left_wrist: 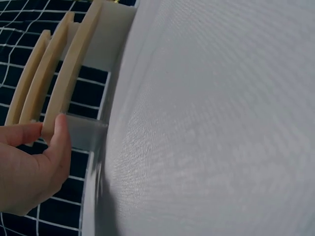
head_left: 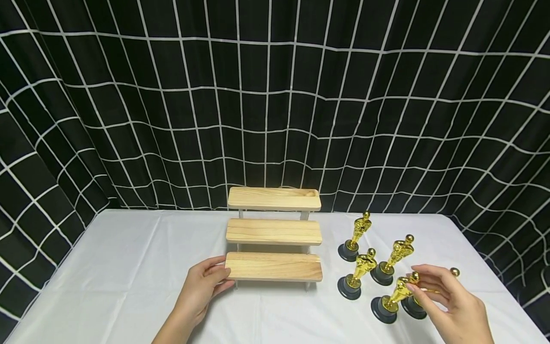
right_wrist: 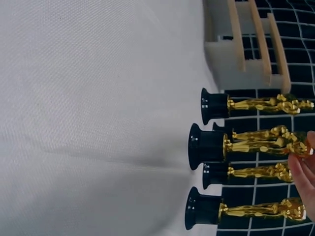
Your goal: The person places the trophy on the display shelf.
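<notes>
A three-step wooden display stand with pale boards stands on the white cloth. My left hand holds the left end of its lowest board, with the thumb on top and fingers beneath; the left wrist view shows this pinch on the board. To the right, several gold figure trophies on round black bases stand upright. My right hand pinches the head of the front trophy, whose base rests on the cloth. Another trophy is partly hidden behind that hand.
Left of the held one is a trophy; farther back are a second trophy and a third trophy. A black curtain with a white grid hangs behind the white-covered table.
</notes>
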Motion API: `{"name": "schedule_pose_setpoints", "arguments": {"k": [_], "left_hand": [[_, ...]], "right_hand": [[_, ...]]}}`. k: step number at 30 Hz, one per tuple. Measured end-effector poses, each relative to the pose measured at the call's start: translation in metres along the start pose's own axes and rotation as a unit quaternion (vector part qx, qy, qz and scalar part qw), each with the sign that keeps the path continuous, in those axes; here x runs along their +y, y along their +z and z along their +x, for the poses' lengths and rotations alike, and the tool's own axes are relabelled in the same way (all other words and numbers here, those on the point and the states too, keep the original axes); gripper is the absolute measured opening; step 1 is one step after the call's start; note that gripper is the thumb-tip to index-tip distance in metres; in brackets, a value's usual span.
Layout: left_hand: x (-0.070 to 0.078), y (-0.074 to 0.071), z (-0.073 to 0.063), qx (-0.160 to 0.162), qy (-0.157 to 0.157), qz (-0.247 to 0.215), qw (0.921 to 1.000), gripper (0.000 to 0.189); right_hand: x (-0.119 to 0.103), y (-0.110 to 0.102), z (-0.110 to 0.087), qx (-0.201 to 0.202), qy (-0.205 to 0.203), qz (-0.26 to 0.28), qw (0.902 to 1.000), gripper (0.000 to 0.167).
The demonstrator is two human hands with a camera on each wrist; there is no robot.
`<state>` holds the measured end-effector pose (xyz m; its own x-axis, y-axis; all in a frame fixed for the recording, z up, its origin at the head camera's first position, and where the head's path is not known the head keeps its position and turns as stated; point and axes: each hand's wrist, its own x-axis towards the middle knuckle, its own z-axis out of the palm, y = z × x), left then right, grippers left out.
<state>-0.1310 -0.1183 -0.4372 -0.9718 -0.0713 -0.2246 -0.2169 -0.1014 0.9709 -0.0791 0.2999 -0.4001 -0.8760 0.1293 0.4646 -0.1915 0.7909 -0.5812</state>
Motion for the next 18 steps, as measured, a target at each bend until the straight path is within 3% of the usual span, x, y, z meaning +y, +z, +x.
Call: {"name": "schedule_pose_setpoints", "arguments": {"k": [12, 18], "left_hand": [[0.0021, -0.0019, -0.0015, 0.0, -0.002, -0.004, 1.0, 0.045], [0.0001, -0.0014, 0.0, -0.005, 0.001, -0.01, 0.9999, 0.045]], "right_hand": [[-0.0034, 0.0015, -0.0011, -0.015, 0.006, -0.008, 0.9998, 0.051], [-0.0059, -0.0032, 0.0011, -0.001, -0.007, 0.011, 0.9999, 0.05]]}}
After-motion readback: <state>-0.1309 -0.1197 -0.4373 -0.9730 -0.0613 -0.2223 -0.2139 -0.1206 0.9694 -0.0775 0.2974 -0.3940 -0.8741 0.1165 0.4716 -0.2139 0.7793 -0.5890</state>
